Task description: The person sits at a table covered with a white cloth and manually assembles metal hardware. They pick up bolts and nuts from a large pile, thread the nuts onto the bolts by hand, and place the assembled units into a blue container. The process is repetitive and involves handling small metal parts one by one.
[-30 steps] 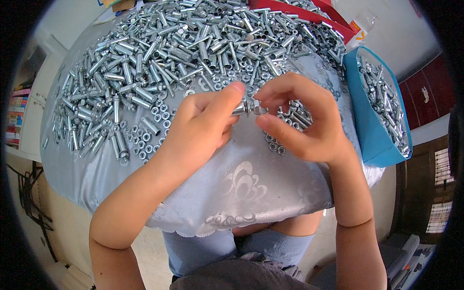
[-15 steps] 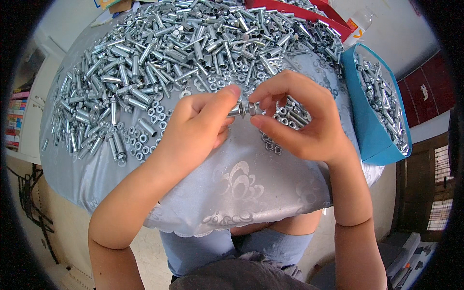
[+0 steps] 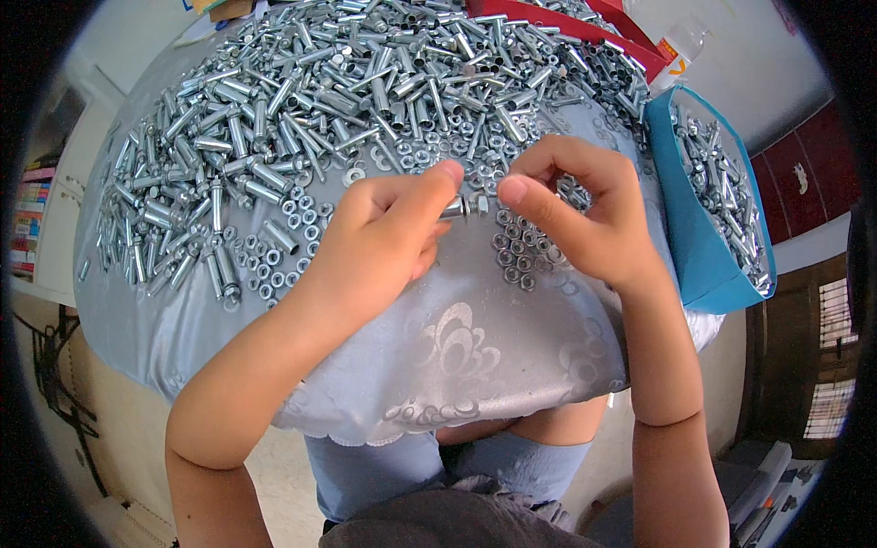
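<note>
My left hand is closed round a silver sleeve anchor bolt, most of it hidden in the fist. Its end sticks out to the right between thumb and fingers, with a washer and a hex nut on it. Just right of that nut, my right hand has its thumb tip drawn up against the curled index finger. I see nothing between them, and they look slightly apart from the nut. Under and beside the right hand lie loose hex nuts in a cluster.
A large heap of metal sleeves and bolts covers the far part of the cloth-covered table. More loose nuts lie left. A blue bin of assembled bolts stands right, with a red box and a clear bottle behind.
My right thumb and index finger have slid off the nut, a little to the right, and come together. The left hand still grips the sleeve anchor bolt in nearly the same place.
</note>
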A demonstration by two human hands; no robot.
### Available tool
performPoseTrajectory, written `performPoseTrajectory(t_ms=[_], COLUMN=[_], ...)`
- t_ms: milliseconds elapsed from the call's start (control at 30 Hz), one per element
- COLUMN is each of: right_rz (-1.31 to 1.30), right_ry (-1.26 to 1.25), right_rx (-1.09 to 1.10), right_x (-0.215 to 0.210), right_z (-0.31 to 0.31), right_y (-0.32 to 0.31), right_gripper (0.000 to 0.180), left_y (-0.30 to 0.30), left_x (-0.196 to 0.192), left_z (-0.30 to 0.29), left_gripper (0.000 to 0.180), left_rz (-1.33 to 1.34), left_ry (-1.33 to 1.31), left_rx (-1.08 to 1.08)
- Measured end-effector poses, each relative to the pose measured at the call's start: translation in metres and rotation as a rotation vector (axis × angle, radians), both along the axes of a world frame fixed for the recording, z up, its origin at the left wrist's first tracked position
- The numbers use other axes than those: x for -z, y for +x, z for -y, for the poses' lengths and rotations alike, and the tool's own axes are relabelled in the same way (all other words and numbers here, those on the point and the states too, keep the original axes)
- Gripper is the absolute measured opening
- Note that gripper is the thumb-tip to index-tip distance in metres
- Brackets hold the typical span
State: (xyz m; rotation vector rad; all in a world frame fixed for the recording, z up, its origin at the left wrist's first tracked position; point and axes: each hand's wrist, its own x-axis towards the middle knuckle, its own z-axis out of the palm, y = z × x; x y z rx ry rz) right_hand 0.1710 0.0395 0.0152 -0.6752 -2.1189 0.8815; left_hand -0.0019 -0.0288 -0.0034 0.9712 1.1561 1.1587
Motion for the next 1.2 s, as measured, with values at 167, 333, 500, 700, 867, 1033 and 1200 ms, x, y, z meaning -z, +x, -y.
performPoseTrajectory(t_ms=[167, 333, 500, 700, 867, 1033, 1200], right_rz=[-0.012, 0.006, 0.022, 0.023, 0.021, 0.031, -0.004], right_ry=[0.103, 0.122, 0.102, 0.146, 0.16, 0.192, 0.184], right_rx=[-0.099, -0.092, -0.13, -0.126, -0.105, -0.109, -0.14], right_x=[-0.0008, -0.0023, -0.0029, -0.0025, -0.0034, -0.0035, -0.0027], right_z=[0.0004, 0.0021, 0.0017, 0.001, 0.0025, 0.0019, 0.0021], right_y=[-0.0014, -0.0023, -0.0012, -0.0013, -0.0032, -0.002, -0.0036], right_gripper=[0.014, 0.013, 0.012, 0.012, 0.013, 0.018, 0.021], left_y=[0.0004, 0.001, 0.0021, 0.0024, -0.0001, -0.0003, -0.0006], left_x=[-0.0019, 0.0008, -0.0004, -0.0002, -0.001, -0.0017, 0.0], left_z=[0.0005, 0.0001, 0.0002, 0.0005, -0.0002, -0.0024, -0.0025], left_gripper=[0.045, 0.045, 0.046, 0.045, 0.044, 0.043, 0.044], left_rz=[0.009, 0.029, 0.032, 0.028, 0.025, 0.038, 0.02], left_ry=[-0.002, -0.012, -0.03, -0.031, -0.024, -0.001, 0.009], left_rx=[0.006, -0.002, -0.002, -0.005, -0.021, -0.024, -0.022])
